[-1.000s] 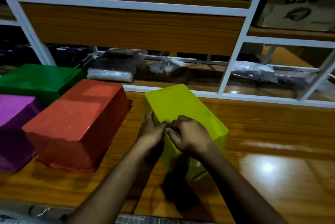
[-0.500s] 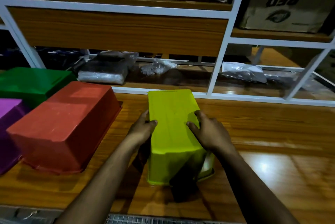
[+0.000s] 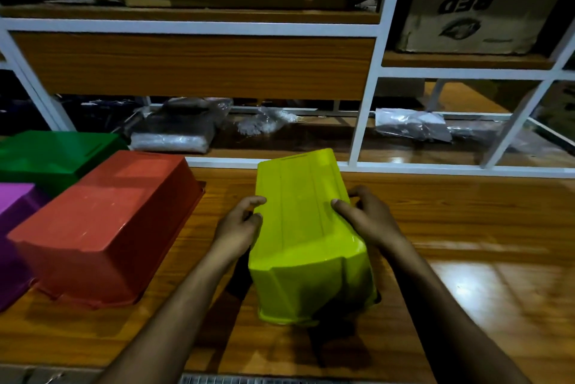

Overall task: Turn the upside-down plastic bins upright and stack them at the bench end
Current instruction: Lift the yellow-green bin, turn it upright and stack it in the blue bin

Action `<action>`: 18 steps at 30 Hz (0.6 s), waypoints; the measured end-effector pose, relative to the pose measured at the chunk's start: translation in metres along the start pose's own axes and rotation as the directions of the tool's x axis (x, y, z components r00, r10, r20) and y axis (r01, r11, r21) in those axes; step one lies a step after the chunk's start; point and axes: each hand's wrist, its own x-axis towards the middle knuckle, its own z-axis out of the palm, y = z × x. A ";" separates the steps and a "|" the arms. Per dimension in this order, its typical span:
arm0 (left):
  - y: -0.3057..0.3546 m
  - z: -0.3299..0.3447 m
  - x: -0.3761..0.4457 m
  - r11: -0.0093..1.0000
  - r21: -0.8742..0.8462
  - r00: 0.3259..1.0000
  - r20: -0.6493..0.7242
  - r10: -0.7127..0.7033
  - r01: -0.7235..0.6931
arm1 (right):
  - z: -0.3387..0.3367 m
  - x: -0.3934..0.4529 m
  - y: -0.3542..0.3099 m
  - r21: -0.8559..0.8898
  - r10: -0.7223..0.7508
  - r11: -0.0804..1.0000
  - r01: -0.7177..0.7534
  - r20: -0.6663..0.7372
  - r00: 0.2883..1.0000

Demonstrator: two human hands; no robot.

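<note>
At the middle of the wooden desk (image 3: 451, 228) sits the yellow-green bin (image 3: 303, 228), upside down, its flat bottom facing up and its rim down near the front edge, the near end seeming tipped a little off the wood. Both hands grip it from the sides. The left hand (image 3: 238, 228) clasps the left wall, fingers curled against the plastic and thumb hooked onto the upper edge. The right hand (image 3: 368, 218) presses on the right wall, thumb laid across the top face, the other fingers wrapped round the far side where I cannot see them. Both forearms reach in from the near edge of the desk.

Just left of it, a gap of bare wood between, lies the red bin (image 3: 105, 228), also upside down, larger, its rim flat on the desk. Beyond that, towards the left edge, a purple bin (image 3: 14, 221) shows only in part, touching or nearly touching the red one, and behind both rests a green bin (image 3: 53, 156), bottom up as well.

Behind the desk stands a white-framed shelf (image 3: 362, 122). On its low board lie clear plastic-wrapped packets (image 3: 174, 131), one dark bundle behind the red bin and more crumpled wrapping to the right. Higher up to the right sits a cardboard box (image 3: 473, 0) with print upside down on its face.
</note>
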 end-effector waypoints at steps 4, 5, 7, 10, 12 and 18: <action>0.012 0.008 -0.006 0.986 0.161 0.990 0.137 0.014 -0.036 | -0.016 0.004 -0.021 0.107 -0.128 0.985 0.133 -0.049 0.990; 0.019 0.010 -0.005 0.967 0.253 0.988 0.155 0.001 -0.040 | -0.017 0.003 -0.027 0.119 -0.166 0.978 0.169 -0.039 0.985; 0.035 0.011 -0.006 0.927 0.370 0.983 0.183 -0.013 -0.057 | -0.013 -0.001 -0.037 0.069 -0.258 0.964 0.258 0.001 0.966; 0.061 0.012 -0.015 0.976 0.197 0.974 0.220 0.045 -0.090 | -0.002 -0.009 -0.046 -0.051 -0.395 0.916 0.398 0.051 0.917; 0.070 0.012 -0.015 0.984 0.131 0.970 0.224 0.092 -0.124 | 0.000 -0.011 -0.047 -0.060 -0.446 0.891 0.449 0.057 0.893; 0.068 0.007 -0.011 0.994 -0.046 0.986 0.132 0.107 -0.101 | -0.011 -0.008 -0.028 -0.188 -0.205 0.962 0.199 -0.015 0.979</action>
